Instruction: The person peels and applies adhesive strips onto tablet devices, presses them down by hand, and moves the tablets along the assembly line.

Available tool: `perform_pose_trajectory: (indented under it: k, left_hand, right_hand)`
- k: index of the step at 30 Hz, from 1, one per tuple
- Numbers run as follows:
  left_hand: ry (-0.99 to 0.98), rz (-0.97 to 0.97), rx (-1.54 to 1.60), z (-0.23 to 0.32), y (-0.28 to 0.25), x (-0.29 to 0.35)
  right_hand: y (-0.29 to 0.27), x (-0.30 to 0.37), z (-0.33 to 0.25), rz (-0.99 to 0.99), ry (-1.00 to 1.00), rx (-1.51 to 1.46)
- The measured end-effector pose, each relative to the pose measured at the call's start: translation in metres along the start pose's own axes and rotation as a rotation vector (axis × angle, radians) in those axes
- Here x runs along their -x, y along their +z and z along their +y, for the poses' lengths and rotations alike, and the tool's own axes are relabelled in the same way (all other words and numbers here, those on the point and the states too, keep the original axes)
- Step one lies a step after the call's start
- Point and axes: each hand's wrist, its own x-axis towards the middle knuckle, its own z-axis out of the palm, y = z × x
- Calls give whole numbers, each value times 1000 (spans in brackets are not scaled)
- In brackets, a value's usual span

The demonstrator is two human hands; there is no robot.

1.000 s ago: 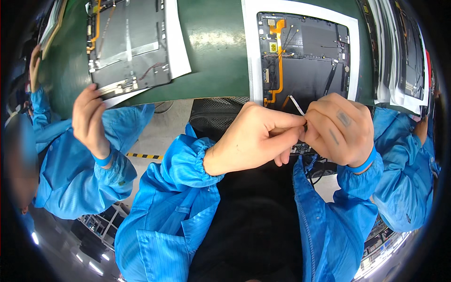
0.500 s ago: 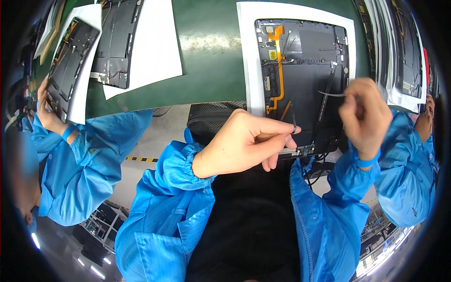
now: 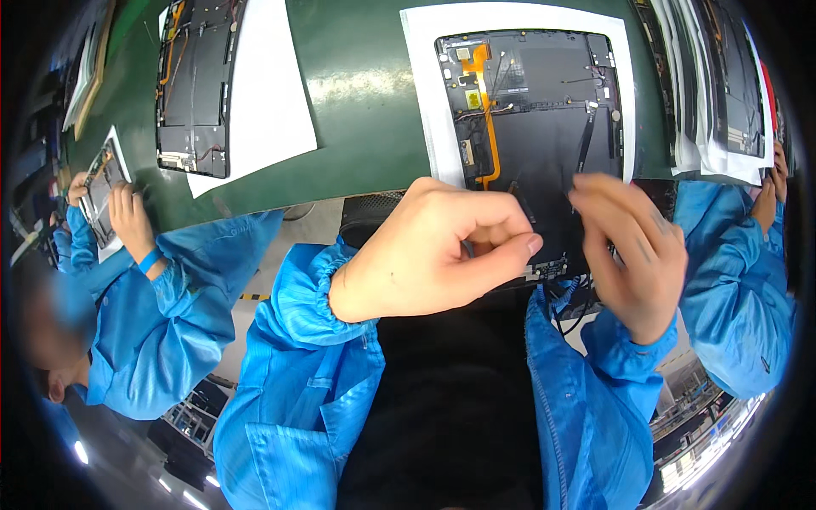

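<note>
A black tablet housing lies on a white sheet in front of me, with an orange flex cable down its left side. My left hand is over its lower left corner, thumb and index finger pinched. A short thin dark strip stands at those fingertips, slanting over the housing. My right hand is over the lower right edge, its fingers stretched out and slightly blurred. No object shows in it. A long black strip runs along the housing above the right hand.
A second housing lies on white paper on the green table. At right, housings are stacked between white sheets. A co-worker at left holds another housing; a co-worker's hands show at far right.
My right hand has moved left and lower, its fingers opened; the thin pale strip it held no longer shows. The left co-worker's housing has moved lower, away from the one beside it.
</note>
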Motion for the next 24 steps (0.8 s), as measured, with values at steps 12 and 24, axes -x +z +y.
perform_pose_trajectory:
  k: [12, 24]
  left_hand:
    - [-40, -27, 82, 5, -4, -7]
    - [-46, -22, 108, 4, 0, -4]
  right_hand:
    - [-40, 60, 53, 145, 501, 31]
    - [25, 13, 19, 37, 267, 26]
